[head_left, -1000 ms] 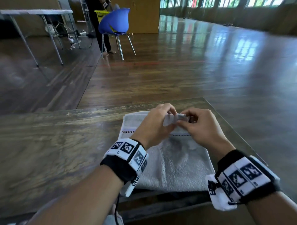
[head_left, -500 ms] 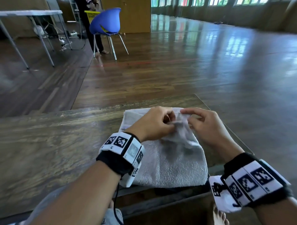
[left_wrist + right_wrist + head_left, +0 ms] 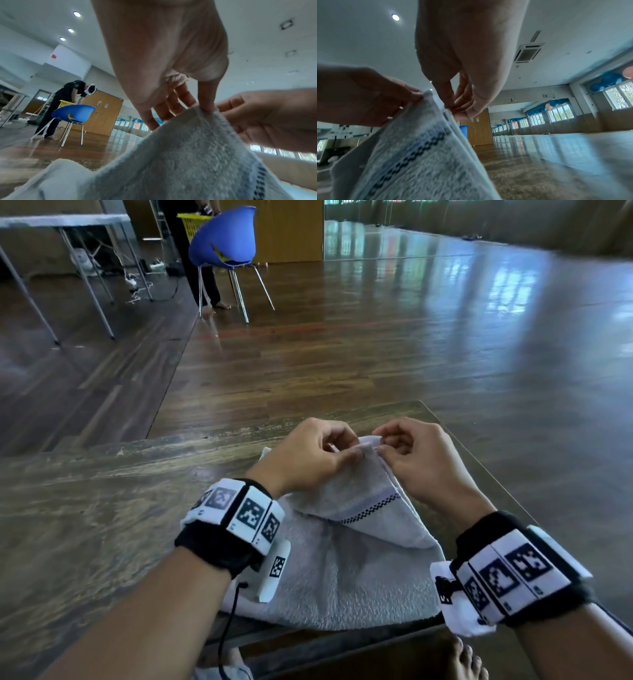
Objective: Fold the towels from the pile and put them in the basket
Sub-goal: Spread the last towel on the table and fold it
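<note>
Left hand (image 3: pixel 310 455) and right hand (image 3: pixel 419 460) each pinch the raised corner of a pale grey terry towel (image 3: pixel 346 570) — its body lies beneath both wrists on the wooden tabletop (image 3: pixel 85 508). Layers are probably separating; draw corners apart evenly — keep edges aligned.

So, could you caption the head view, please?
Left hand and right hand pinch a grey terry towel's corner.

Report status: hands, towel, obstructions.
Left hand and right hand both pinching lifted corner of grey terry towel. Towel's rest lies on wooden table. Nothing obstructing.
</note>
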Available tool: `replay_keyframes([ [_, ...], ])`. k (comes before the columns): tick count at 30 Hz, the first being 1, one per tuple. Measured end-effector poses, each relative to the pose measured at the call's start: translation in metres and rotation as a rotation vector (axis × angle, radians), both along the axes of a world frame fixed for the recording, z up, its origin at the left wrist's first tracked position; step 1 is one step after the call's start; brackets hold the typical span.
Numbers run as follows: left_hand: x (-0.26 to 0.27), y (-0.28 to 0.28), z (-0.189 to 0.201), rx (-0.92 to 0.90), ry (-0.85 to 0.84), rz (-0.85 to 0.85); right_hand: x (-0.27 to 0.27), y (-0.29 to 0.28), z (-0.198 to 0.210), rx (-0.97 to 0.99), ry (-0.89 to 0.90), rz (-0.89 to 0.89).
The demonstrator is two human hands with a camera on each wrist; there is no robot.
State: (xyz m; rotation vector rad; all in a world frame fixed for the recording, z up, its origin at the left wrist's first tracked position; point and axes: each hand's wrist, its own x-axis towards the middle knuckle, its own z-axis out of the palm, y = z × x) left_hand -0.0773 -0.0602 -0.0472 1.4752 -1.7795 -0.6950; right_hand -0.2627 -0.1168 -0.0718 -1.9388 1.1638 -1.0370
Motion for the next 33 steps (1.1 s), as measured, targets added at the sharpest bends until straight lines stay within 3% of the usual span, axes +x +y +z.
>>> replay_keyframes([
  [3,0.001,0.001,-0.002,0.027,0.071,-0.003,0.004,0.002,0.003,0.023,-0.006,0.057],
  [7,0.001,-0.002,-0.007,-0.067,0.066,0.106,0.006,0.004,0.004,0.074,-0.088,0.077],
  [19,-0.002,-0.004,-0.011,-0.218,0.043,0.149,-0.001,0.001,0.001,0.093,-0.105,0.071],
  [29,-0.003,-0.006,-0.013,-0.229,-0.014,0.141,0.006,0.008,0.003,0.113,-0.084,0.068],
  [33,-0.004,-0.009,-0.016,-0.214,-0.14,0.128,0.007,0.008,0.002,0.058,-0.006,0.033],
])
